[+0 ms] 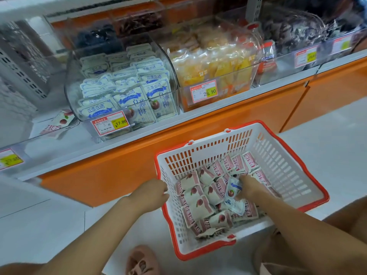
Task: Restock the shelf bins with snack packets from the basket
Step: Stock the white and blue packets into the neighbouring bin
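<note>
A white basket with a red rim [294,187] sits on the floor below the shelf. It holds several pink-and-white snack packets [198,207] and a few blue-and-white ones. My right hand [249,188] reaches inside and grips a blue-and-white packet [232,190]. My left hand [154,192] is curled at the basket's left rim, touching it. On the shelf above, a clear bin [127,92] is stacked with matching blue-and-white packets. To its left a clear bin [29,143] holds only one pink-and-white packet [61,121].
A bin of yellow packets [216,72] stands to the right, with further clear bins of dark goods [309,36] beyond. The shelf front is orange [119,171]. A pink shoe [142,262] shows on the white floor, and a knee at the lower right.
</note>
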A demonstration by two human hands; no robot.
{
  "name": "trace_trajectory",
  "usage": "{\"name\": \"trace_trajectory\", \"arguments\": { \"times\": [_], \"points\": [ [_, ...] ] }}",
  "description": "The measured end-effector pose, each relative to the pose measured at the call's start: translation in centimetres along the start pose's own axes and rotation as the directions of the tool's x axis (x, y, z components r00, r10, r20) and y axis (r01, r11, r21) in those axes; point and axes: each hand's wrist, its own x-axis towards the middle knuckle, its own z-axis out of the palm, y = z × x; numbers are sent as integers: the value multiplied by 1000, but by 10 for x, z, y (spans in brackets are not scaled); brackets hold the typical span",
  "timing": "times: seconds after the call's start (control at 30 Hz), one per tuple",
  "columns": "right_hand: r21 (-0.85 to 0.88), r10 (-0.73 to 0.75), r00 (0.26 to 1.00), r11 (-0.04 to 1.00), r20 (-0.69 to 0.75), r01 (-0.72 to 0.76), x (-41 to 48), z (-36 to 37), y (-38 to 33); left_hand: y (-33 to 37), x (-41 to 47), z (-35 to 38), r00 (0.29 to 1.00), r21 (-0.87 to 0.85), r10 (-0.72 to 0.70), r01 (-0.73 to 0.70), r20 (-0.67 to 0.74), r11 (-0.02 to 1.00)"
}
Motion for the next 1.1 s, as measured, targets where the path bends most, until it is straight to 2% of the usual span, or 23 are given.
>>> {"name": "trace_trajectory", "arguments": {
  "times": [0.1, 0.13, 0.2, 0.27, 0.37, 0.43, 0.5, 0.57, 0.63, 0.7, 0.8, 0.9, 1.1],
  "points": [
    [-87, -93, 996, 992, 13, 94, -1, -17, -17, -3, 0, -11, 1000, -52, 6, -6, -5, 999],
    [-113, -128, 992, 985, 2, 127, -3, -27, -25, -3, 0, -20, 999, -54, 9, -11, -46, 998],
    [-100, -215, 976, 973, -48, 209, -11, -55, -45, -1, -2, -48, 976, -39, 26, -35, -216, 999],
    [-53, -324, 935, 946, -147, 319, -28, -90, -70, 3, -11, -82, 898, -41, 68, -95, -434, 995],
    [-86, -444, 821, 892, -358, 445, -65, -144, -110, 8, -32, -128, 738, -98, 92, -210, -669, 973],
    [-72, -486, 734, 852, -474, 518, -92, -177, -130, 6, -40, -148, 650, -102, 76, -232, -756, 967],
    [-53, -547, 631, 777, -550, 627, -121, -206, -147, 2, -39, -161, 607, -111, 45, -217, -794, 970],
    [-77, -613, 525, 690, -590, 720, -146, -230, -165, 1, -33, -170, 606, -106, 41, -205, -794, 973],
    [-122, -665, 434, 618, -608, 777, -157, -252, -189, -1, -24, -173, 644, -85, 57, -188, -763, 979],
    [-158, -705, 381, 570, -599, 806, -154, -271, -216, -4, -17, -172, 689, -38, 80, -154, -720, 987],
    [-162, -752, 421, 563, -506, 811, -131, -291, -255, -10, -15, -172, 729, 1, 97, -132, -677, 991],
    [-245, -788, 479, 588, -387, 771, -104, -299, -285, -14, -18, -172, 752, 12, 85, -102, -653, 995],
    [-482, -751, 655, 606, -83, 633, -64, -284, -314, -18, -18, -171, 764, 55, 105, -91, -637, 994]
  ]
}}
